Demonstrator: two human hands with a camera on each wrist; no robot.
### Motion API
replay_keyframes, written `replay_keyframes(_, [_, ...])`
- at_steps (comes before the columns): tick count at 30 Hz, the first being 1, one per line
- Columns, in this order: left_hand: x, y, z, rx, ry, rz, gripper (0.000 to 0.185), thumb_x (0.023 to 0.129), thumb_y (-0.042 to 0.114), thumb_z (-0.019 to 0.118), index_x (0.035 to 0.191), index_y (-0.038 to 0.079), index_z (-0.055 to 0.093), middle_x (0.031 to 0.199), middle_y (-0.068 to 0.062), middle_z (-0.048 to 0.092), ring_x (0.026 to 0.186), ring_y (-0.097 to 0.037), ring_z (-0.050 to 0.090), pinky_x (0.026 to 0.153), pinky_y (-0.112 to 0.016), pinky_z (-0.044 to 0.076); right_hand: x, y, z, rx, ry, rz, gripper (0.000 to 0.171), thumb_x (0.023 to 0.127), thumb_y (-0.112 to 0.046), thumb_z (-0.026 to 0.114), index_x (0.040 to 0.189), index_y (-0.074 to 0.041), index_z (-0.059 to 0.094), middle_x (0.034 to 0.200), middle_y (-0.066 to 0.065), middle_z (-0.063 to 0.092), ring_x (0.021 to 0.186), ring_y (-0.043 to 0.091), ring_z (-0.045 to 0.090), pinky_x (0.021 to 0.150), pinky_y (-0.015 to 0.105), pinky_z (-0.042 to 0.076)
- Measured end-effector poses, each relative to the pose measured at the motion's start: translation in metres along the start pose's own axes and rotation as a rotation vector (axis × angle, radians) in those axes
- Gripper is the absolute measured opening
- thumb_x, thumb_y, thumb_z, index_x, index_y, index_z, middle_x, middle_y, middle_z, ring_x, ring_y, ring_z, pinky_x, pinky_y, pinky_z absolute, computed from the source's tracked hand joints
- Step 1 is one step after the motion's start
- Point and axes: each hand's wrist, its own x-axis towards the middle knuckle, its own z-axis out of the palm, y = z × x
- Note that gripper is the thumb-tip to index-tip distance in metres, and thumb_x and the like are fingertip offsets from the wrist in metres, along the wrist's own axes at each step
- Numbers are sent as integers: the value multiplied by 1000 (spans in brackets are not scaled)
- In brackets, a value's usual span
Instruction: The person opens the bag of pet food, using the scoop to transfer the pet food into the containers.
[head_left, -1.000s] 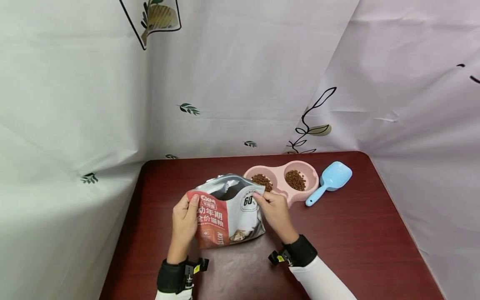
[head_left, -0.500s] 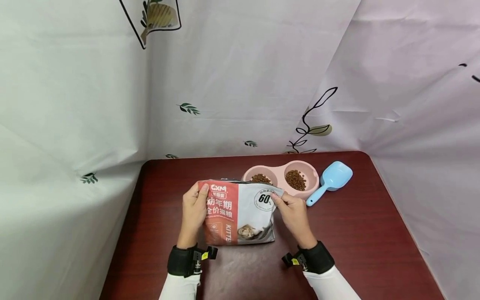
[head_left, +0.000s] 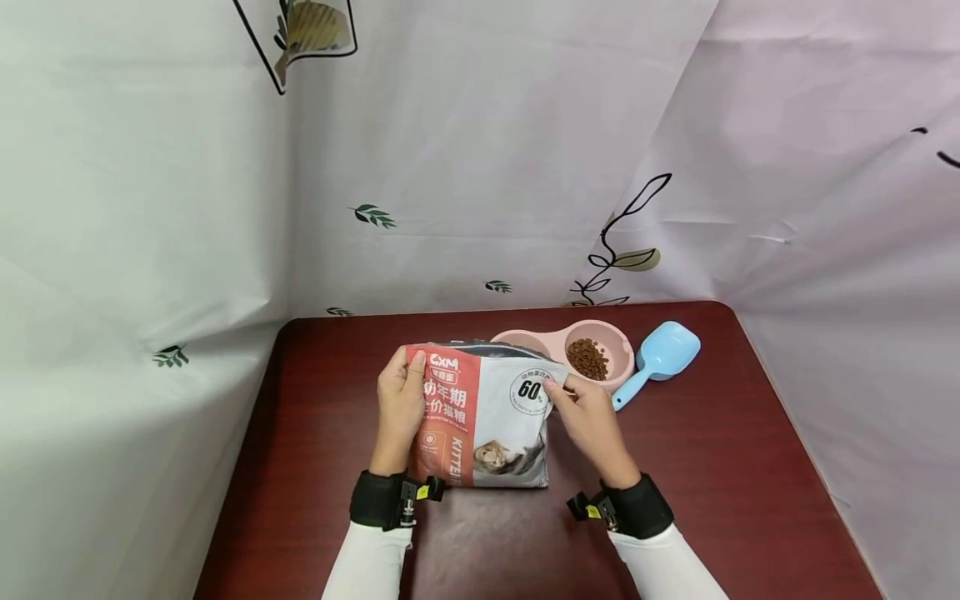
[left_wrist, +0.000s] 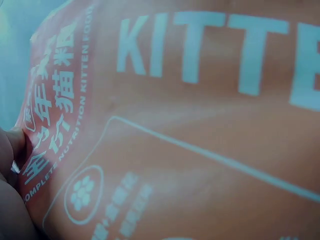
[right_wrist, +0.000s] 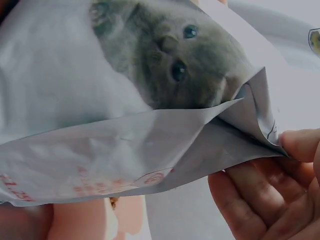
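Fingers [head_left: 412, 364] of both hands pinch the top corners of the kitten food bag [head_left: 483, 425], centre frame.
The left hand [head_left: 401, 404] and right hand [head_left: 590, 421] hold it upright on the worktop [head_left: 720, 467]; its mouth looks nearly flattened, sealing apparently left, with kibble already in the pink double bowl [head_left: 592, 354] beside the blue scoop [head_left: 660, 358].

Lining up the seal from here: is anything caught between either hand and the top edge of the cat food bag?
Nothing visible. The left hand pinches the cat food bag at its top left corner, and the right hand pinches the top right corner. The pink double bowl and blue scoop sit behind the bag.
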Motion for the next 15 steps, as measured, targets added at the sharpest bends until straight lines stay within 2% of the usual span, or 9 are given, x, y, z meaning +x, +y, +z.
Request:
replay_keyframes(3, [0, -1, 1, -9, 1, 37, 28, 110, 27, 50, 117, 4, 63, 84, -17, 66, 64, -11, 64, 54, -27, 53, 6, -1, -1, -14, 22, -38, 17, 104, -22, 65, 97, -9, 74, 66, 0, 56, 58, 8, 47, 56, 24, 40])
replay_keyframes(7, [3, 0, 1, -30, -7, 57, 25, 110, 25, 50, 122, 5, 58, 86, -15, 65, 67, -13, 64, 56, -27, 53, 14, -4, -1, -9, 108, -110, 17, 104, -19, 65, 113, -9, 75, 75, 4, 60, 64, 10, 49, 59, 22, 41])
replay_keyframes(10, [4, 1, 0, -63, -23, 53, 24, 110, 23, 50, 124, 4, 55, 87, -16, 64, 69, -13, 65, 57, -27, 53, 20, -6, 0, 20, 141, -133, 17, 102, -16, 67, 114, -7, 75, 81, 6, 63, 70, 11, 54, 63, 21, 44])
replay_keyframes(13, [5, 4, -3, -96, -50, 63, 22, 110, 18, 50, 123, 0, 52, 87, -20, 62, 68, -13, 64, 56, -28, 53, 23, -6, 1, 57, 138, -124, 14, 100, -13, 69, 110, -6, 76, 85, 8, 67, 76, 9, 59, 68, 19, 48])
replay_keyframes(15, [7, 6, -4, -100, -52, 78, 21, 110, 15, 51, 120, -3, 52, 86, -23, 61, 66, -12, 63, 55, -27, 53, 25, -6, 1, 69, 132, -118, 12, 100, -12, 69, 107, -5, 76, 86, 8, 68, 76, 8, 61, 67, 19, 49])
